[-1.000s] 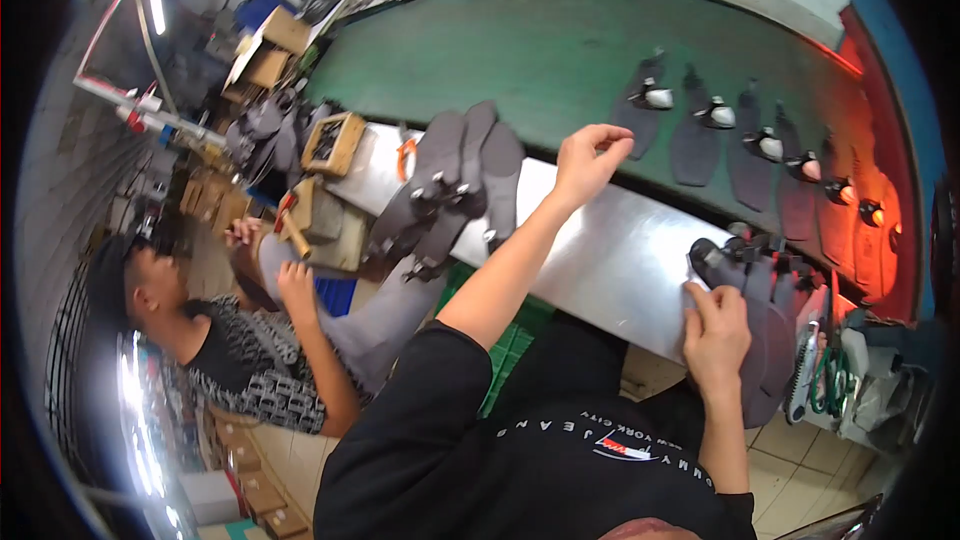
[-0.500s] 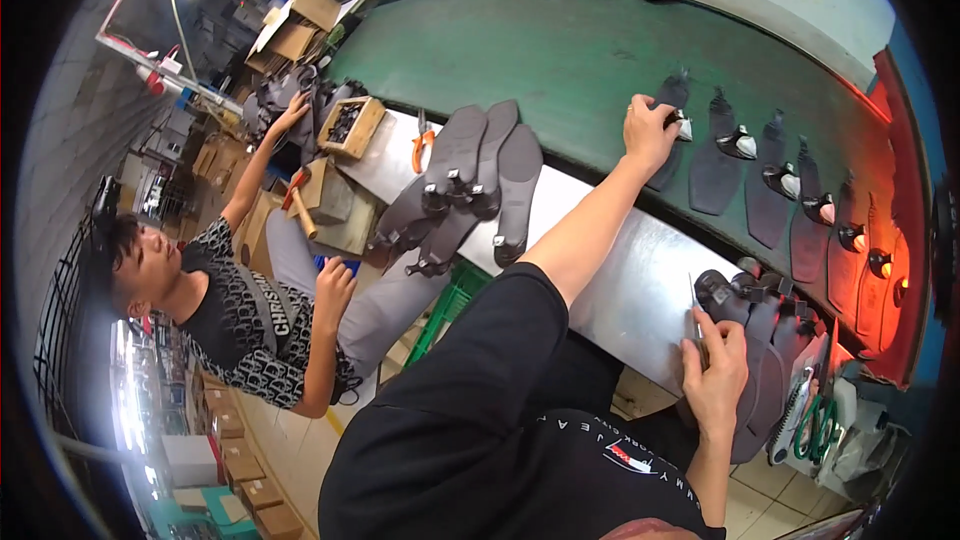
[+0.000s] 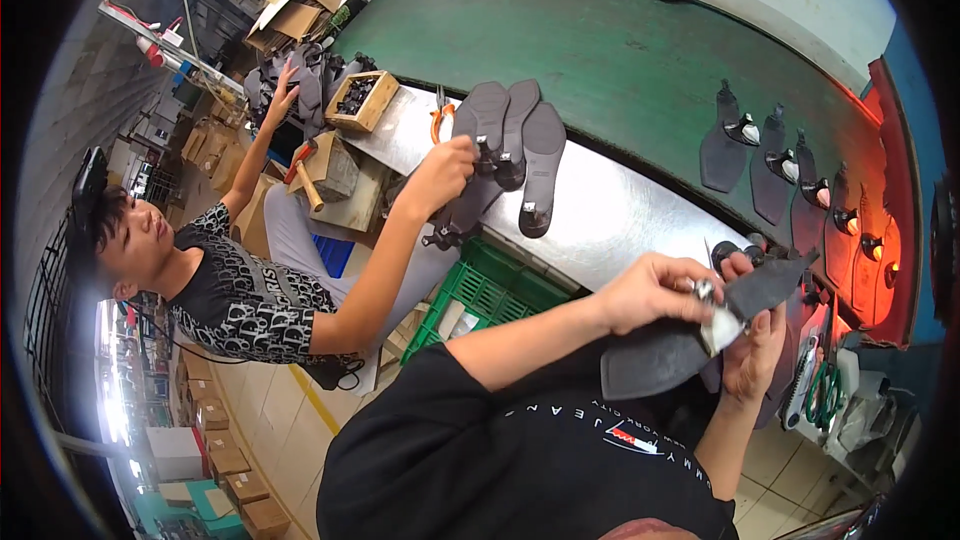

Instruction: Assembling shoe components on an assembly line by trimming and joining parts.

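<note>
In front of my chest I hold a dark grey shoe sole (image 3: 655,360), tilted, with a heel piece and a white patch (image 3: 722,330) at its middle. My left hand (image 3: 655,295) is closed on the heel piece, fingertips by its shiny tip. My right hand (image 3: 755,360) supports the sole from beneath and the right side, thumb against its edge; the sole hides some of its fingers. A thin pointed thing shows above the right hand, too small to make out. More soles with heels (image 3: 730,145) lie in a row on the green belt beyond.
A red-lit box (image 3: 895,220) stands at the belt's right end. Green-handled scissors (image 3: 825,395) hang at right. A seated co-worker (image 3: 250,290) at left touches stacked soles (image 3: 545,150) on the metal ledge (image 3: 610,225). Pliers (image 3: 441,120), a wooden box (image 3: 365,100), a hammer (image 3: 305,180) and a green crate (image 3: 480,290) are nearby.
My left hand has brought a sole from the belt back to my chest, where my right hand now also holds it. The co-worker's nearer hand has moved up to the stacked soles.
</note>
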A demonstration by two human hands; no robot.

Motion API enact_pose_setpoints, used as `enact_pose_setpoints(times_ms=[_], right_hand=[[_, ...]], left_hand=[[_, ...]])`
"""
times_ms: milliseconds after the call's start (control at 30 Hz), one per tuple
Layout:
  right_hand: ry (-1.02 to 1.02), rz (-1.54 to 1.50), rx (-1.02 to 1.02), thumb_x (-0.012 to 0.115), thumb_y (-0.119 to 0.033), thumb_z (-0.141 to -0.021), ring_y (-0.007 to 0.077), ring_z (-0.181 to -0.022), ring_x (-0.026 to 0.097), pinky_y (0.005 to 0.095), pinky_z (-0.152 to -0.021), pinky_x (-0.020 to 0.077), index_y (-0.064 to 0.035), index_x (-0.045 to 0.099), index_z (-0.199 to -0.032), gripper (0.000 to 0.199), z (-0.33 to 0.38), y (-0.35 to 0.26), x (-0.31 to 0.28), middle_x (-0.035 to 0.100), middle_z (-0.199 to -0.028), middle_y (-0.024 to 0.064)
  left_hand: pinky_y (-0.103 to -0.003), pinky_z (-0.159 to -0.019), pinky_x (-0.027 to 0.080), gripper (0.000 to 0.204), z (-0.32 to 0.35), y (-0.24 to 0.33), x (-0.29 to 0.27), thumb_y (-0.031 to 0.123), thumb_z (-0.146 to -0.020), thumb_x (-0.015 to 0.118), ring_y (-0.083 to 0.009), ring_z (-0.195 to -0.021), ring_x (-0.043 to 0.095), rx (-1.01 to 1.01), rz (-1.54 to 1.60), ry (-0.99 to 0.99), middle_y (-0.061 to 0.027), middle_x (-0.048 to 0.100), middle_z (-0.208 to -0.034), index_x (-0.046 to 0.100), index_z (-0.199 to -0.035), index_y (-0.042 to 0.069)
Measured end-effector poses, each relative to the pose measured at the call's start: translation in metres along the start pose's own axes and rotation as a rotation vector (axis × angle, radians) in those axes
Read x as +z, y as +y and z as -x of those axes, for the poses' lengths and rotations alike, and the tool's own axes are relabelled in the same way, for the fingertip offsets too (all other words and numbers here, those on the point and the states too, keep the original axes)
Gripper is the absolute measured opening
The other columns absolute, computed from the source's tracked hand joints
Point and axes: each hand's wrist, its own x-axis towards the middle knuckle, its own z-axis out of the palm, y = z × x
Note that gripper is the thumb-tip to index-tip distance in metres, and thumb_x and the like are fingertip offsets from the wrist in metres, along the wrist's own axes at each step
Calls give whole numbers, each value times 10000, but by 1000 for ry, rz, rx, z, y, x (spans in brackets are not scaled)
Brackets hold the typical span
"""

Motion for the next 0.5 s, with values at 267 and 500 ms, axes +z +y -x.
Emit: enact_pose_setpoints(times_ms=[267, 500], right_hand=[[111, -186, -96, 568, -220, -893, 132, -751, 471, 254, -706, 401, -11, 431, -1144, 354, -10, -20, -9, 486, -921, 78], [-2, 240, 134, 668, 19, -702, 81, -757, 447, 192, -615, 375, -83, 407, -958, 380, 32, -17, 2, 464, -908, 27]], left_hand=[[-255, -781, 522, 295, 26, -6, -6, -18, -815, 649, -133, -937, 621, -47, 52, 178, -104, 618, -1170, 631, -1107, 14], [-231, -713, 511, 260, 48, -3, -39, -8, -821, 651, -109, -868, 611, 86, -37, 336, -62, 647, -1016, 648, -1080, 9]])
